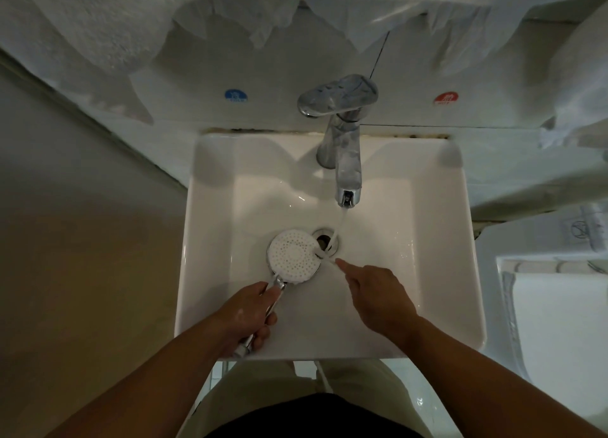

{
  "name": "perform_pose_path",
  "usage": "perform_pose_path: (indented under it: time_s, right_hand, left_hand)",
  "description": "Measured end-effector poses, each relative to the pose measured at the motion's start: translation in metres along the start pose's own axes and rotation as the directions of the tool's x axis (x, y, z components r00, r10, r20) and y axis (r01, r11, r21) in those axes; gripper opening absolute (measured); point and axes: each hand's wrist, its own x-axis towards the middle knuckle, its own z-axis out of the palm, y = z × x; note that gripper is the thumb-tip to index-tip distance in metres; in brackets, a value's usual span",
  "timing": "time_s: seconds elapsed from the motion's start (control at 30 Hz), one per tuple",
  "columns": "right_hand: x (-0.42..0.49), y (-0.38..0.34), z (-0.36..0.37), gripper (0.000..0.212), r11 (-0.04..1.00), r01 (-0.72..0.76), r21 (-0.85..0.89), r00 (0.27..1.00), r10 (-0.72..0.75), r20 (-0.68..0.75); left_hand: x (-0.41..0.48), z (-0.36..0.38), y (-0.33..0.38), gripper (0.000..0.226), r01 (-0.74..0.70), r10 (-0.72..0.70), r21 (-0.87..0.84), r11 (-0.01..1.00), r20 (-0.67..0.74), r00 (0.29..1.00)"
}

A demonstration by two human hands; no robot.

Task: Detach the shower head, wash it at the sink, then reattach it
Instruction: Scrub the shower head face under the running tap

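white square sink (210,174) fixed against the wall, chrome faucet (343,164) at its back with water running. the shower head (292,256) lies low in the basin, its dotted face turned up and its long axis slanting from the near-left, where the handle is, up toward the drain (324,238). the left hand (250,316) wraps the chrome handle and holds it. the right hand (378,296) holds nothing, forefinger stretched out and the other fingers folded. it lies to the right of the face, its tip just beside the rim, where the stream (340,222) lands. the right hand is the nearer one for rubbing the face, i judge — a short reach leftward.
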Motion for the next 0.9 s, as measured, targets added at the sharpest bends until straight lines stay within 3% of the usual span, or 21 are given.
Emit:
perform_pose_path:
  time_s: [0.1, 0.27, 0.37, 0.47, 0.6, 0.73, 0.83, 0.9]
  right_hand:
    - [-0.014, -0.013, 0.002, 0.046, 0.998, 0.037, -0.047, 0.995, -0.033, 0.091]
    - [-0.004, -0.001, -0.004, 0.044, 0.999, -0.041, 0.004, 0.998, 0.041, 0.046]
    - [-0.018, -0.008, 0.0, 0.047, 0.998, 0.025, -0.053, 0.99, -0.018, 0.138]
    - [-0.008, 0.001, -0.004, 0.045, 0.998, 0.0, -0.055, 0.998, 0.004, 0.063]
    - [-0.016, -0.01, 0.002, 0.047, 0.995, 0.051, -0.09, 0.989, -0.037, 0.144]
    - [-0.009, 0.0, 0.0, 0.046, 0.997, -0.015, -0.073, 0.995, 0.022, 0.093]
    - [-0.021, -0.015, 0.006, 0.048, 0.994, 0.03, -0.101, 0.985, -0.012, 0.172]
    - [-0.016, -0.007, 0.004, 0.047, 0.996, -0.009, -0.084, 0.993, 0.019, 0.12]
  left_hand:
    - [0.0, -0.001, -0.001, 0.035, 0.005, -0.005, -0.003, 1.0, 0.001, 1.0]
    - [0.001, -0.001, -0.002, 0.038, 0.005, -0.005, -0.011, 1.0, 0.005, 1.0]
    - [0.001, -0.002, -0.003, 0.037, 0.0, 0.0, -0.012, 1.0, 0.005, 1.0]
    - [0.002, -0.001, -0.002, 0.04, -0.006, 0.006, -0.01, 1.0, 0.006, 1.0]
    - [0.0, -0.001, -0.001, 0.041, -0.01, 0.01, 0.003, 1.0, -0.007, 1.0]
    - [0.001, 0.0, 0.0, 0.043, -0.011, 0.011, 0.0, 1.0, -0.004, 1.0]
    - [0.002, -0.002, -0.002, 0.045, -0.002, 0.002, -0.007, 1.0, -0.001, 1.0]
    - [0.003, -0.003, -0.004, 0.046, 0.002, -0.001, -0.013, 1.0, 0.011, 1.0]
